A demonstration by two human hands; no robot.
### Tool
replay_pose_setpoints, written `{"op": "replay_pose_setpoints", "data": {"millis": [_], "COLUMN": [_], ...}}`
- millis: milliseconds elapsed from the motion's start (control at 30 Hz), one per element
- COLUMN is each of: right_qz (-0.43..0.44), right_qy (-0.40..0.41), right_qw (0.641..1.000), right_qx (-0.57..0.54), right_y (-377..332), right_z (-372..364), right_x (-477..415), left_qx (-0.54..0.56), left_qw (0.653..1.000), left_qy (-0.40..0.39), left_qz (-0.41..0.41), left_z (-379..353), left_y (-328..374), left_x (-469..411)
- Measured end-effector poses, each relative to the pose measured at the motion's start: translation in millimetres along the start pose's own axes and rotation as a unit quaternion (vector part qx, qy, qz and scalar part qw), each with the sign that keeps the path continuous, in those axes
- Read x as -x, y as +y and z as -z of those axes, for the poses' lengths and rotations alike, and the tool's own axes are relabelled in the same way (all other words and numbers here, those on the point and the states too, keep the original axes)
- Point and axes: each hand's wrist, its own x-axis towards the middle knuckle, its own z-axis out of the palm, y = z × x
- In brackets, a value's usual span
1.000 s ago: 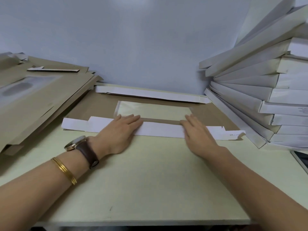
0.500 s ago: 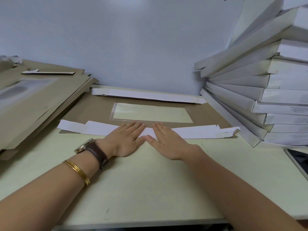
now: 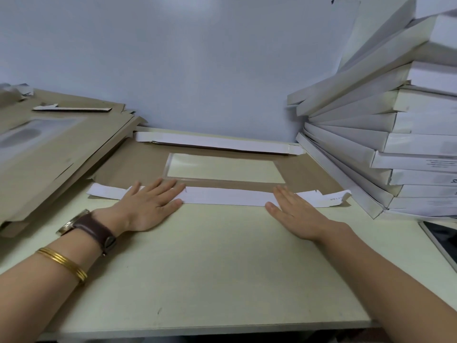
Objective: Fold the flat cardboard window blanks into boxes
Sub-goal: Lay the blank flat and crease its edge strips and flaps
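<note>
L hand (image 3: 150,206) fingers (image 3: 168,188) lie straight, slightly fanned; R hand (image 3: 296,214) fingers (image 3: 282,194) straight and close together, both pressing flat on the near white flap (image 3: 222,196), nothing pinched. That flap is folded onto the brown window blank (image 3: 123,167), which lies flat on the desk (image 3: 210,268) betw. the pile of flat blanks (image 3: 49,149) on the L and the stack of finished boxes (image 3: 408,144) on the R, far flap (image 3: 217,143) showing white too. Prob. light thin board, stiff across panels, bending only at scores, and the film window (image 3: 222,168) likely dents easily, so take it at flap edges near the crease w/ hands well apart, not on the film.
</note>
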Motion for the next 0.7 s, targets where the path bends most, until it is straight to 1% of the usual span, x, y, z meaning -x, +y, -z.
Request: {"op": "replay_pose_setpoints", "data": {"millis": [267, 433, 700], "right_qz": [-0.046, -0.074, -0.112], "right_qy": [0.005, 0.011, 0.004], "right_qw": [0.999, 0.997, 0.993], "right_qx": [-0.007, -0.035, -0.038], "right_y": [36.5, 46.1, 59.3], "right_z": [7.0, 11.8, 19.6], "right_x": [12.3, 20.4, 31.1], "left_qx": [0.016, 0.017, 0.018], "left_qw": [0.999, 0.998, 0.997], "left_qy": [-0.015, -0.025, -0.03], "left_qz": [0.044, 0.058, 0.072], "left_z": [3.3, 3.7, 5.4], "left_y": [-22.3, -36.4, -35.1], "left_x": [13.5, 19.8, 21.2]}}
